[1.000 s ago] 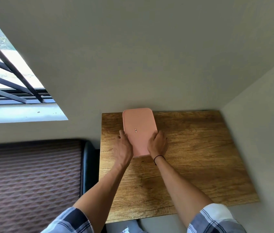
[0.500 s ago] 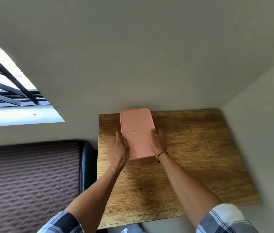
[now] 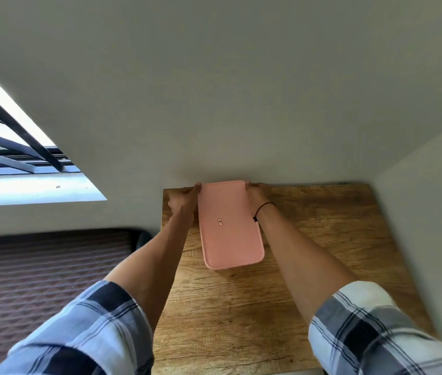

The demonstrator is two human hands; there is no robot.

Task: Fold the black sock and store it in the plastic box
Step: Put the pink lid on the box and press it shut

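The plastic box with its pink lid (image 3: pixel 229 226) lies lengthwise on the wooden table (image 3: pixel 322 239), its far end against the wall. My left hand (image 3: pixel 184 203) grips the far left corner of the box. My right hand (image 3: pixel 257 197), a black band on its wrist, grips the far right corner. The lid covers the box, so its inside is hidden. No black sock is visible anywhere.
The table stands in a corner, with a grey wall (image 3: pixel 241 104) behind and another wall (image 3: pixel 428 226) on the right. A barred window (image 3: pixel 11 147) is at the left. A dark patterned mattress (image 3: pixel 38 280) lies below the table's left edge.
Both hands have slid from the near end of the box along its sides to its far corners. The box now sits closer to the wall.
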